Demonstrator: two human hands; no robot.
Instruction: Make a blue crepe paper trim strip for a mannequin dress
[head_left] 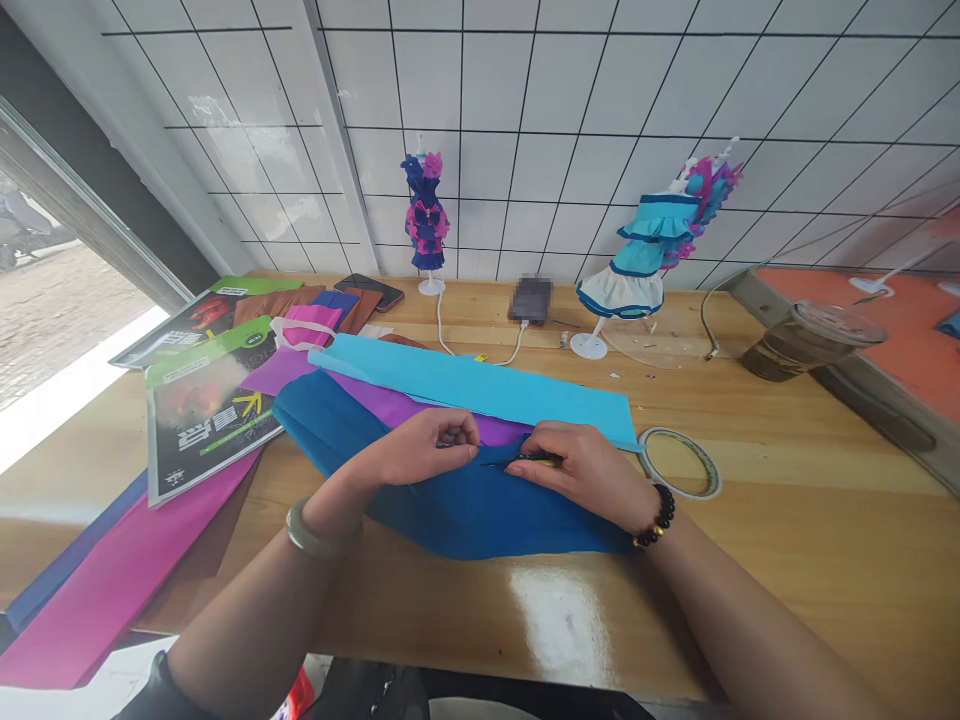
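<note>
A dark blue sheet (480, 515), thin cloth or crepe paper, lies spread before me on the table. My left hand (431, 445) is closed, thumb and forefinger pinching at the sheet's upper edge. Just to the right, my right hand (574, 465) is closed around small scissors (541, 459) with a black and yellow handle, partly hidden by the fingers. Their thin dark tip points left over the blue sheet, close to my left fingertips. Behind both hands lie a purple sheet (502, 431) and a folded light blue sheet (480, 378).
A tape roll (681, 463) lies right of my right hand. Magazine-like packets (217, 410) and pink sheets (139, 565) are at left. Two small dresses on stands (427, 215) (637, 250), a phone (373, 291), a cable and a lidded cup (806, 340) are along the back.
</note>
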